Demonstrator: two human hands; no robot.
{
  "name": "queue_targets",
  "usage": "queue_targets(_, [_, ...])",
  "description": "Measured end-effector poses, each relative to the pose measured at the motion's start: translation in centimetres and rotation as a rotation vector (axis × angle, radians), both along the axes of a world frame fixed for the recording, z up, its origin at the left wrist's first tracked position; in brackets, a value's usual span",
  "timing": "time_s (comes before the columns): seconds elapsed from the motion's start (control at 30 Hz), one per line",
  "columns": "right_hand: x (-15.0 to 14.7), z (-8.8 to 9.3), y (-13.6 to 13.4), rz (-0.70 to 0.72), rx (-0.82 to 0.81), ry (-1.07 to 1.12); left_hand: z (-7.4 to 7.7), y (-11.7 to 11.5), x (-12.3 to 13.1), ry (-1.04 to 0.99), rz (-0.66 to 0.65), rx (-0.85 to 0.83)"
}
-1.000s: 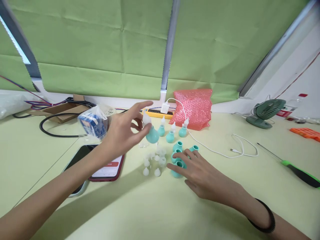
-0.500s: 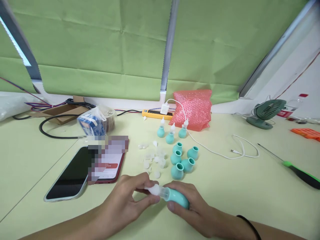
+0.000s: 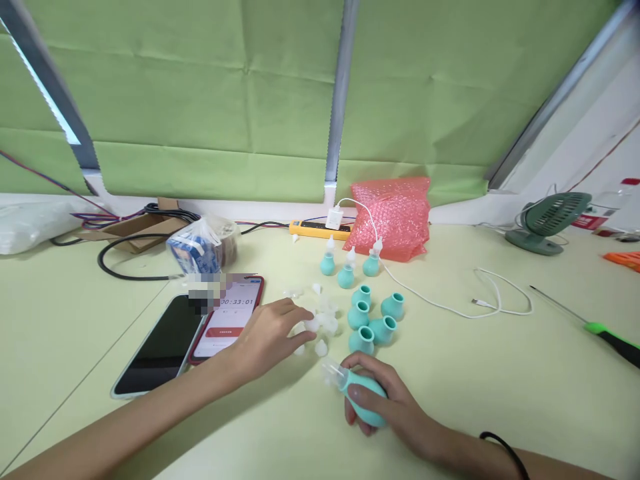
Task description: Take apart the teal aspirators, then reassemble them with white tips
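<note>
My right hand [image 3: 383, 400] is wrapped around a teal squeeze bulb [image 3: 367, 398] of a nasal aspirator, held tilted with its clear tube [image 3: 334, 373] pointing left; the tube's far end is blurred. My left hand [image 3: 273, 339] reaches over a pile of small translucent white parts [image 3: 327, 325], thumb and index finger apart beside a white piece [image 3: 311, 323]. Whether the fingertips touch it I cannot tell. Just right of the pile, several teal bulbs [image 3: 362, 340] have open necks. Behind them stand 3 aspirators [image 3: 345, 277] with white tips.
Two phones, one dark [image 3: 157, 347] and one with a lit timer [image 3: 225, 330], lie under and beside my left forearm. Pink bubble wrap [image 3: 390, 220], a yellow power strip [image 3: 305, 229] and a white cable [image 3: 440, 307] are behind. A screwdriver [image 3: 595, 327] and fan [image 3: 547, 223] are right.
My left hand has left the aspirator's tip and moved up and left to the white parts. My right hand still holds the bulb. The view has shifted slightly.
</note>
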State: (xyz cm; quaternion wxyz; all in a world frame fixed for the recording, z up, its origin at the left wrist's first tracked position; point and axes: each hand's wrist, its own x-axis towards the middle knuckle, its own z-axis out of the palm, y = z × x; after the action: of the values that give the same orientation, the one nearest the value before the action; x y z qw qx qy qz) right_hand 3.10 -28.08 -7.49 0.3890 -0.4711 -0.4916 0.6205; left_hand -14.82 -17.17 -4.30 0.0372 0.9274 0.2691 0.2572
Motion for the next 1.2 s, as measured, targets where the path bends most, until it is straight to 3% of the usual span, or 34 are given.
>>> queue_targets(0.17, [-0.1, -0.3, 0.3, 0.020, 0.058, 0.133, -1.5, 1.5, 0.8, 0.072, -0.008, -0.044])
queue_targets(0.27, [-0.4, -0.5, 0.4, 0.014, 0.055, 0.172, -1.8, 1.6, 0.8, -0.078, -0.063, -0.013])
queue_targets(0.37, [-0.8, -0.9, 0.5, 0.006, 0.046, 0.247, -1.4, -0.1, 0.4, -0.319, -0.086, -0.076])
queue_targets(0.43, [-1.0, -1.3, 0.6, 0.029, 0.019, 0.293, -1.3, -2.1, 0.1, -0.451, -0.038, -0.275])
queue_targets(0.57, [-1.5, -1.3, 0.4, 0.082, -0.009, 0.257, -2.2, -5.6, 0.0, -0.589, 0.018, -0.885])
queue_targets(0.7, [-1.9, -0.3, 0.0, 0.050, 0.050, 0.068, -3.4, -6.2, 0.3, -0.666, 0.027, -1.154])
queue_targets(0.9, [-2.3, 0.1, -0.1, 0.038, 0.127, -0.105, -3.8, -5.7, 0.2, -0.697, 0.040, -1.118])
queue_targets(1.2, [-2.1, -0.3, 0.1, 0.049, 0.065, -0.032, -3.9, -5.7, 0.0, -0.649, -0.025, -1.031])
